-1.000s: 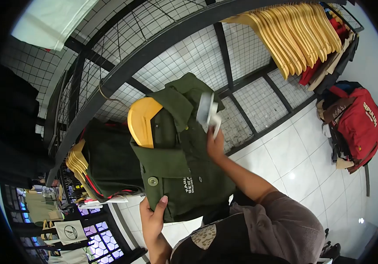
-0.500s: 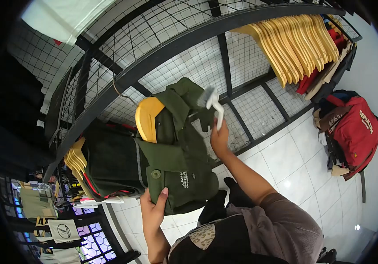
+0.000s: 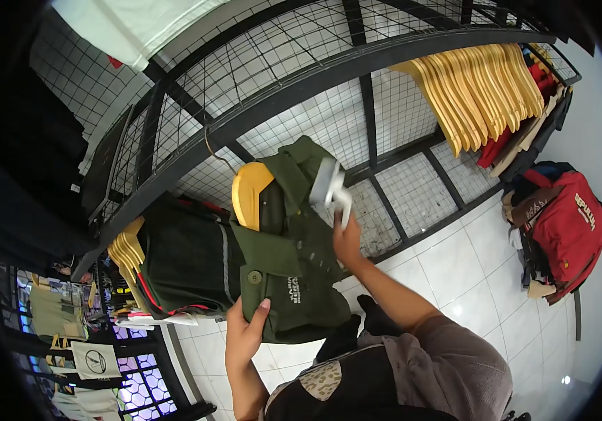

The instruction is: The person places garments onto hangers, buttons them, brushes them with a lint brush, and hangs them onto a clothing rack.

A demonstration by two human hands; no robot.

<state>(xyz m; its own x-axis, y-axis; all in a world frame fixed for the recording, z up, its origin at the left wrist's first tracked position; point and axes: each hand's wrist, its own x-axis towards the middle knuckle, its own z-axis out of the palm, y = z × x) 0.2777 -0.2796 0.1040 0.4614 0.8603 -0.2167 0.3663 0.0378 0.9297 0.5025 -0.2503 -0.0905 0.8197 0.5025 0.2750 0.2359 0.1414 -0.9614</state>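
A dark green button-up jacket (image 3: 273, 259) with white lettering on its chest hangs from a wooden hanger (image 3: 248, 200) on the black rack. My left hand (image 3: 248, 331) pinches the jacket's near shoulder edge, the thumb lying on top close to a button. In my right hand (image 3: 347, 242) is a white-handled brush (image 3: 341, 202), its head blurred by motion. The greyish brush face is over the jacket's far front side; whether it touches the cloth I cannot tell. The fingers under the jacket are hidden.
Black mesh rack (image 3: 294, 88) curves across overhead. Several wooden hangers (image 3: 473, 91) with clothes fill its right end. Black garments (image 3: 185, 259) hang beside the jacket. A red garment (image 3: 573, 217) hangs at far right. White tiled floor (image 3: 448, 263) lies below.
My right hand has turned the brush and brought its head lower over the jacket's front. My left hand keeps its grip. The whole view has shifted slightly.
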